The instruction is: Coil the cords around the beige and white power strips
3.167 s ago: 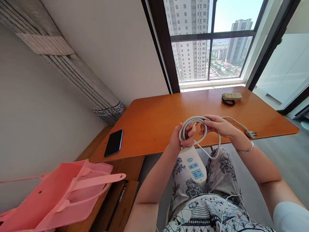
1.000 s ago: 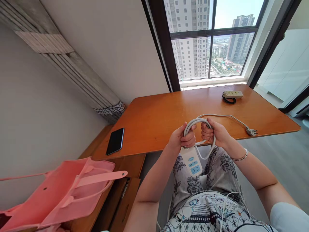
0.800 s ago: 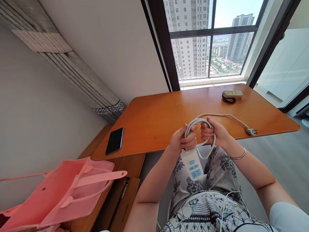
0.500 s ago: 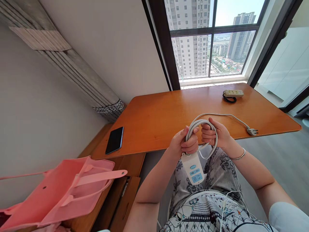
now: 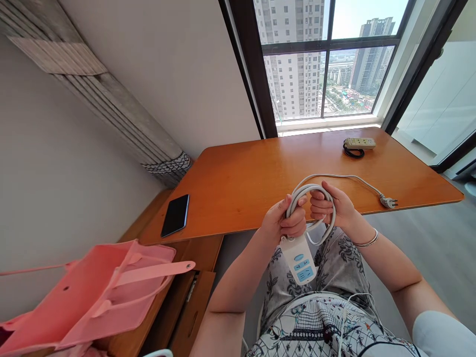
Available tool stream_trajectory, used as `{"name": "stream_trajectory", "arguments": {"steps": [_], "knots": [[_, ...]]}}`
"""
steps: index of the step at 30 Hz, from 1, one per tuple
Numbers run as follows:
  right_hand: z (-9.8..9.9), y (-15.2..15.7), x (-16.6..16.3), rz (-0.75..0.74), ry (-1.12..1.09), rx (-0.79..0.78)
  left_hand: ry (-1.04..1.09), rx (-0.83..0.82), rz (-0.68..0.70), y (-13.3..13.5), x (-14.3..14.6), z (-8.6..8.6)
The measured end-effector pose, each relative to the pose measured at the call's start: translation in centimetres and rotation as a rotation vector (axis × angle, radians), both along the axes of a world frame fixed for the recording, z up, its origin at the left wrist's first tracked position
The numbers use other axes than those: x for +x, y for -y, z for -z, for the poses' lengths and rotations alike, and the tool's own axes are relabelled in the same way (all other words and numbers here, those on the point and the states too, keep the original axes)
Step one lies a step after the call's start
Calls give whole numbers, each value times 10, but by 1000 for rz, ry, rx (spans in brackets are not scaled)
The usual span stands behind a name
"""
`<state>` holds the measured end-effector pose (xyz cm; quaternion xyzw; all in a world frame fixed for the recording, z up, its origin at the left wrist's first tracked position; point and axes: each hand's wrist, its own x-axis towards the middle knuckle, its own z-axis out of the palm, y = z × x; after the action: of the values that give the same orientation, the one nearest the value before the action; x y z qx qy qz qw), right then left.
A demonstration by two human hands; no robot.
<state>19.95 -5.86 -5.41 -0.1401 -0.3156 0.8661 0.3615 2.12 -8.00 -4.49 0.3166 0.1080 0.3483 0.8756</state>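
Observation:
My left hand (image 5: 279, 222) is closed round the coiled grey cable (image 5: 327, 204) of a white power strip (image 5: 299, 259), which hangs below it with blue sockets facing me. My right hand (image 5: 336, 207) grips the same coil from the right side. Both hands are held just in front of the near edge of the orange wooden table (image 5: 245, 178). The loose end of the cable runs over the table to its plug (image 5: 388, 201) at the right.
A black phone (image 5: 175, 215) lies at the table's left corner. A second power strip (image 5: 359, 144) with a black cord sits near the window. A pink bag (image 5: 92, 292) rests on the low cabinet at the lower left. My patterned trousers are below.
The coil has been drawn tighter and more cable lies looped in my hands. The power strip swung slightly under my left hand. The plug end stayed on the table.

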Motion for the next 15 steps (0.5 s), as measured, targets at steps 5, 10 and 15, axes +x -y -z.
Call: {"name": "stream_trajectory", "arguments": {"steps": [5,10,15], "knots": [[6,1,1,100,96,89,-5,14,-21,-2,-3,0],[12,4,-1,178,105,131,60,44,-106,-3,-5,-8],[7,8,-11,245,8,131,21,51,-145,-4,-1,-6]]}}
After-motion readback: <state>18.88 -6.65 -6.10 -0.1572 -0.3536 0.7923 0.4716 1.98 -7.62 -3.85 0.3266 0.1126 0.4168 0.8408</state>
